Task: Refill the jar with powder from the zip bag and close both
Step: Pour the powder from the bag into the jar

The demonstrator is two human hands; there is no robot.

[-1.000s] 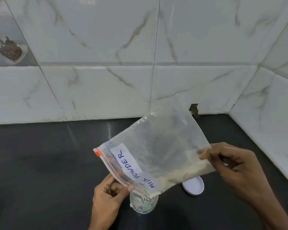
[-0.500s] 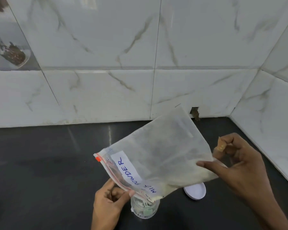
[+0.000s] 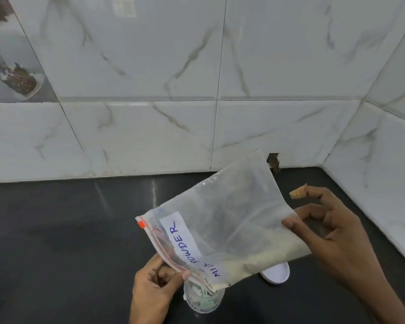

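Observation:
A clear zip bag (image 3: 229,218) labelled "MILK POWDER" is tilted with its red zip mouth down over a small clear jar (image 3: 202,299) on the black counter. Pale powder lies along the bag's lower edge. My left hand (image 3: 154,291) pinches the zip edge right above the jar's mouth. My right hand (image 3: 332,237) is at the bag's raised bottom corner, thumb against the plastic, other fingers lifted and spread; the forefinger wears a tan bandage. The jar's white lid (image 3: 276,274) lies flat on the counter, partly hidden behind the bag.
The black counter (image 3: 68,242) meets marble-tiled walls at the back and the right, forming a corner (image 3: 323,167). A small chipped hole (image 3: 274,161) shows in the back wall's base. Bare counter stretches to the left.
My right hand's fingers have opened off the bag's corner and lifted, leaving only the thumb against it. The bag stays tilted over the jar; my left hand keeps its pinch.

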